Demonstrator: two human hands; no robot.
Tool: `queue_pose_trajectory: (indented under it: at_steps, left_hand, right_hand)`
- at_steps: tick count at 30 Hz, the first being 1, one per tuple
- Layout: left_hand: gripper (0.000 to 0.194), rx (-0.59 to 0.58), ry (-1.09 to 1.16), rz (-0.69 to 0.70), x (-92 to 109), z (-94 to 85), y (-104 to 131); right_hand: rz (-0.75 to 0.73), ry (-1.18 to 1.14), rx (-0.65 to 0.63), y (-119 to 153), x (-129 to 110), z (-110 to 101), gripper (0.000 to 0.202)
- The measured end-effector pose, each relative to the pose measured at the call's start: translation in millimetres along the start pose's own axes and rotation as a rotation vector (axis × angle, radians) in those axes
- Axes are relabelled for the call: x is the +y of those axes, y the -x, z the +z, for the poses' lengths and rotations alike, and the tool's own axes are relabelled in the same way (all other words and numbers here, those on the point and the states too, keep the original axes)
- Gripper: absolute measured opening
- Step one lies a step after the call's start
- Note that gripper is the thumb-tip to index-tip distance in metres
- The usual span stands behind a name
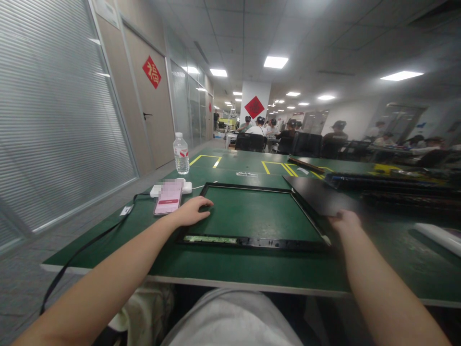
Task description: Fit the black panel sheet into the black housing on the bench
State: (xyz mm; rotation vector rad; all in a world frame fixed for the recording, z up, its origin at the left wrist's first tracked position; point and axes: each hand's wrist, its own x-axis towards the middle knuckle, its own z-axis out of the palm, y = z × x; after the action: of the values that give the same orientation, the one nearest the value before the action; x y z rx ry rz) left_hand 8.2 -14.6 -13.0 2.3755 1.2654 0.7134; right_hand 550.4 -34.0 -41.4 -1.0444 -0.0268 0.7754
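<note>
Panel (317, 194) off the frame (281, 242), my right hand (347, 223) pinches its edge, left hand (194, 211) loosely spread by the frame.

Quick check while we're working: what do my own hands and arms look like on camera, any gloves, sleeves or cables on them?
The left hand and right hand wear no gloves. No sleeves, watch, bands, markings or cables show on the hands or forearms. Light grey clothing shows below the table edge.
</note>
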Motion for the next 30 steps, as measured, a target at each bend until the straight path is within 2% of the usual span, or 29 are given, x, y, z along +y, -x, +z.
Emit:
queue_pose_trajectory:
  at_steps: [2, 9, 16, 25, 30]
  left_hand:
    - [0.041, 0.003, 0.012, -0.001, -0.5, 0.0, 0.0]
    - [0.042, 0.023, 0.037, -0.010, -4.6, 1.2, -0.6]
    - [0.043, -0.009, -0.066, -0.002, -1.8, 0.0, 0.8]
    - [0.037, 0.028, -0.006, -0.003, -0.6, 0.2, 0.7]
    - [0.032, 0.094, 0.072, -0.008, -0.9, 0.6, 0.1]
  right_hand:
    - [0.027, -0.006, 0.046, 7.8, -1.6, 3.5, 0.033]
    - [0.045, 0.003, 0.014, 19.6, -3.5, 7.5, 0.027]
    - [0.048, -0.019, 0.007, 22.9, -3.3, 10.2, 0.026]
    - [-0.117, -0.099, -0.109, 34.3, -6.3, 21.3, 0.024]
    - [-0.096, -0.087, -0.210, 48.0, -9.3, 24.6, 0.019]
